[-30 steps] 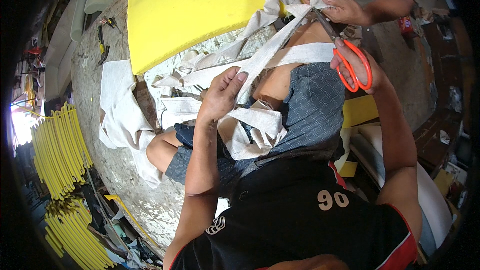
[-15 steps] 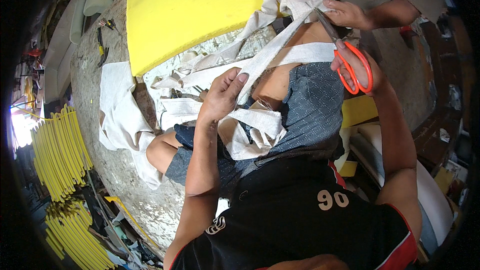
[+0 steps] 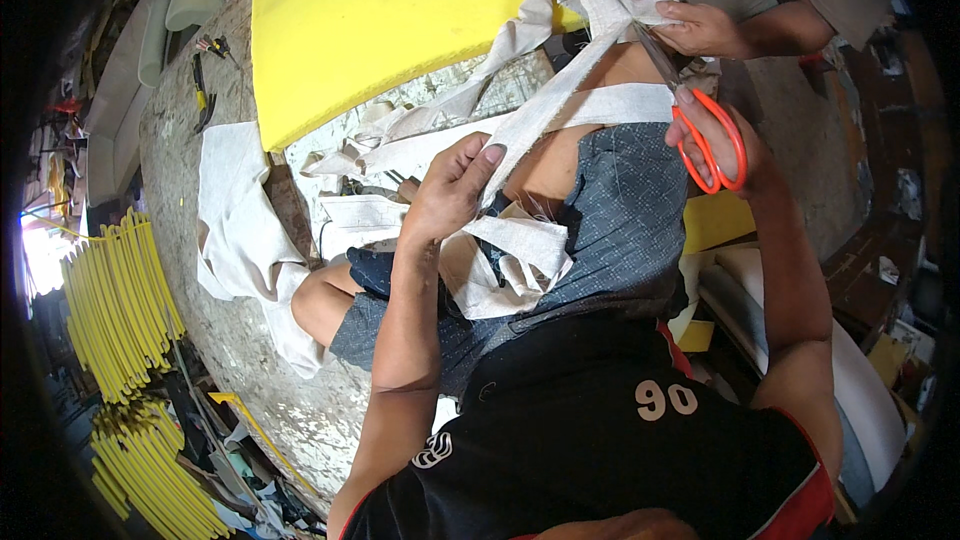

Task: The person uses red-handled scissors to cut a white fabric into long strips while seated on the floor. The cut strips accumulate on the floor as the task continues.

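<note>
My left hand (image 3: pixel 452 185) pinches a long strip of off-white cloth (image 3: pixel 555 95) between thumb and fingers, and the strip runs taut up to the right. Through the handles of red-handled scissors (image 3: pixel 730 145) go the fingers of my right hand (image 3: pixel 722 145). The blades reach up to the cloth where the strip joins the wider piece (image 3: pixel 610 8). Another person's hand (image 3: pixel 700 30) grips that piece at its right edge. Below my left hand, a loose bunched length of the cloth (image 3: pixel 515 250) lies over my lap. Another strip (image 3: pixel 620 105) crosses my leg.
A large yellow foam sheet (image 3: pixel 380 30) lies on the worn table (image 3: pixel 225 100) at the far side. Black-and-yellow pliers (image 3: pixel 203 95) and a white cloth piece (image 3: pixel 235 210) rest on the table too. Stacked yellow strips (image 3: pixel 120 300) stand at the left.
The scissors and my right hand have shifted slightly down. The other person's hand and the cloth it holds have moved slightly; my left hand keeps its pinch, a little to the right.
</note>
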A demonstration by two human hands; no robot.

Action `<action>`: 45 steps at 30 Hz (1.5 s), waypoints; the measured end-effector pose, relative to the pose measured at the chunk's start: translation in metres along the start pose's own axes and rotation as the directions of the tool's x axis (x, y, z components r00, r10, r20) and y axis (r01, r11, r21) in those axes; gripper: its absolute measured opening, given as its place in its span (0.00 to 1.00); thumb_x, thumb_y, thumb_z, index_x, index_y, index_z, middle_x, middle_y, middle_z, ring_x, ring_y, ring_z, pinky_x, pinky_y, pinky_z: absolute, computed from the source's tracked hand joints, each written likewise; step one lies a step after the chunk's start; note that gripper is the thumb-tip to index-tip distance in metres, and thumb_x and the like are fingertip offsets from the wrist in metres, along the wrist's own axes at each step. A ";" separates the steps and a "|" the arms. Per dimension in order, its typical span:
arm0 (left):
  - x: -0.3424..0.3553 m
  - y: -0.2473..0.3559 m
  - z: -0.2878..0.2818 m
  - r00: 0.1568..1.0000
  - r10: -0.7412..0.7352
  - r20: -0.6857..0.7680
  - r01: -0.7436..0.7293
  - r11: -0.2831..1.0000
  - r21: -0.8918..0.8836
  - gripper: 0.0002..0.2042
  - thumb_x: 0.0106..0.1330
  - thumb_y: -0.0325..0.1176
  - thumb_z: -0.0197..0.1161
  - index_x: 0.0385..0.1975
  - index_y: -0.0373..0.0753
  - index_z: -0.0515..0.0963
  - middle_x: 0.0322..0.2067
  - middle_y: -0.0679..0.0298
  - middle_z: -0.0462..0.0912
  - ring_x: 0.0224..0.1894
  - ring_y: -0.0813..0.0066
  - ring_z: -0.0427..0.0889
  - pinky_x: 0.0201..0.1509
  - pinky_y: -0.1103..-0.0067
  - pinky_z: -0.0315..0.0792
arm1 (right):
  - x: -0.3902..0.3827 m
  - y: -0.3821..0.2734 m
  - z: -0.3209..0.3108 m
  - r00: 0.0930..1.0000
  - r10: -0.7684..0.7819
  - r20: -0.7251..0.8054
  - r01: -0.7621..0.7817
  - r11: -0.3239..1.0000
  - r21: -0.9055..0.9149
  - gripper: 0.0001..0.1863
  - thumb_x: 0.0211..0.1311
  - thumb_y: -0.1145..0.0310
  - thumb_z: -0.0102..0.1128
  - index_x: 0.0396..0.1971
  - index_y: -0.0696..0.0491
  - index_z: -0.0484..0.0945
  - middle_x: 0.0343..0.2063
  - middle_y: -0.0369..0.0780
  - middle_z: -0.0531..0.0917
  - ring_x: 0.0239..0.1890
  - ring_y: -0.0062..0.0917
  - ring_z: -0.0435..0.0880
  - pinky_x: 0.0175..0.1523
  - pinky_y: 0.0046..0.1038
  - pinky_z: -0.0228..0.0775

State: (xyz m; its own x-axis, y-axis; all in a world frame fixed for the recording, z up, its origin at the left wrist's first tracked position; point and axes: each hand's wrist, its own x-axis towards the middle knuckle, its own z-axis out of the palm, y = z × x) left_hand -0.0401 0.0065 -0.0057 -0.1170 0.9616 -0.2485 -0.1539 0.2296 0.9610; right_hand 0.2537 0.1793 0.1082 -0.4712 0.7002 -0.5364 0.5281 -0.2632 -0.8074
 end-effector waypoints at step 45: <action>0.003 0.007 0.003 1.000 -0.028 0.005 0.027 0.994 0.108 0.15 0.79 0.42 0.55 0.35 0.36 0.77 0.21 0.79 0.65 0.24 0.90 0.60 0.25 0.85 0.57 | 0.028 0.011 0.006 0.996 -0.026 -0.091 0.027 1.000 0.015 0.32 0.74 0.39 0.49 0.26 0.55 0.76 0.10 0.28 0.67 0.09 0.12 0.64 0.16 0.17 0.58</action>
State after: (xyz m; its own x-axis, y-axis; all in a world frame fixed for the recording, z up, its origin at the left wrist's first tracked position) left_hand -0.0385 0.0113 0.0010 -0.1082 0.9555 -0.2745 -0.0496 0.2706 0.9614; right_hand 0.2425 0.1924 0.0825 -0.4188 0.7640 -0.4908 0.5045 -0.2536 -0.8253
